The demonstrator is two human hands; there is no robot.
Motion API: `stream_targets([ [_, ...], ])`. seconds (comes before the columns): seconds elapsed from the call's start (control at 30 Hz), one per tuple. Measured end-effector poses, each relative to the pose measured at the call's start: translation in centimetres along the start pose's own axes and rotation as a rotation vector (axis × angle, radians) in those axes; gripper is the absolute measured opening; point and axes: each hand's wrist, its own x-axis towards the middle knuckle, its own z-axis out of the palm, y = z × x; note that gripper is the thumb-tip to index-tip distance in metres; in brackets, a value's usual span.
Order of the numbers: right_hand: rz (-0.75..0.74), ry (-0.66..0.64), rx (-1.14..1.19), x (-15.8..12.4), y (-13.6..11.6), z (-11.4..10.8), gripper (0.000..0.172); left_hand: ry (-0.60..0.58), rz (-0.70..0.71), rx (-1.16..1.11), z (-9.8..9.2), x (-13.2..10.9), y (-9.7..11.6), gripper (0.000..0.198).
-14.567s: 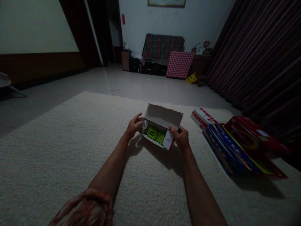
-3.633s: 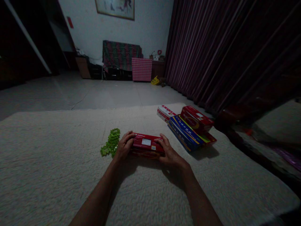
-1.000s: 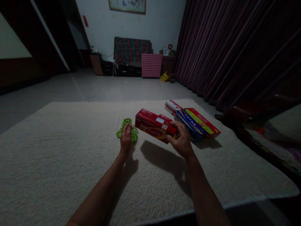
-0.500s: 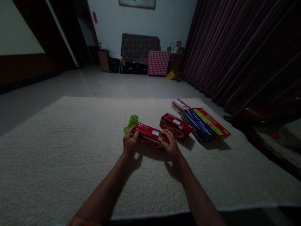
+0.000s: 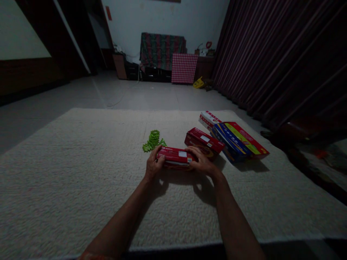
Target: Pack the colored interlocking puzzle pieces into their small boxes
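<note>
Between my two hands is a red cardboard box [image 5: 175, 155] with a white label on its top. My left hand [image 5: 155, 164] grips its left end, thumb on the near side. On the right end, my right hand [image 5: 202, 162] holds it with the fingers over the top. Just behind the box lies a bright green ribbon-like thing [image 5: 153, 140], partly hidden by the box; its kind I cannot make out. A second red box [image 5: 204, 142] stands just right of and behind the held one.
At the right, a blue box [image 5: 231, 142] leans by a red and yellow box [image 5: 248, 139], with a white and red box [image 5: 209, 120] behind. All rest on a cream quilted mat [image 5: 81, 173]. A dark curtain [image 5: 252, 54] hangs along the right side.
The held box has turned to lie more level across my view and come slightly nearer. More of the green thing shows behind it. My view has tilted down a little.
</note>
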Motion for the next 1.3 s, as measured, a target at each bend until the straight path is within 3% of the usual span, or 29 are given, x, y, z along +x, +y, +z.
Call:
stream_targets([
  [0.1,-0.059,0.004,-0.014,-0.1,-0.5,-0.2,0.055,-0.042,0.015,0.006,0.0,-0.3,0.2,0.054],
  [0.23,-0.14,-0.013,-0.064,-1.0,-1.4,-0.4,0.056,-0.016,0.159,0.106,-0.7,-1.3,0.8,0.047],
  [0.4,-0.131,-0.126,-0.132,-1.3,-2.0,0.0,0.059,-0.024,0.209,0.258,-1.7,-1.6,0.6,0.04],
  [0.53,-0.143,-0.113,-0.202,-0.9,-2.4,0.3,0.061,-0.074,0.239,0.315,-2.2,-1.1,0.5,0.041],
  [0.93,-0.255,-0.032,-0.187,-0.8,-2.7,0.4,0.038,-0.366,0.199,0.275,-4.1,1.1,-0.1,0.069],
  [1.1,-0.286,0.021,-0.166,-1.2,-1.6,1.1,0.037,-0.424,0.195,0.291,-4.4,1.6,0.1,0.069],
  [1.3,-0.273,0.06,-0.112,-1.5,-1.0,1.5,0.036,-0.579,0.215,0.336,-5.3,2.8,0.5,0.072],
])
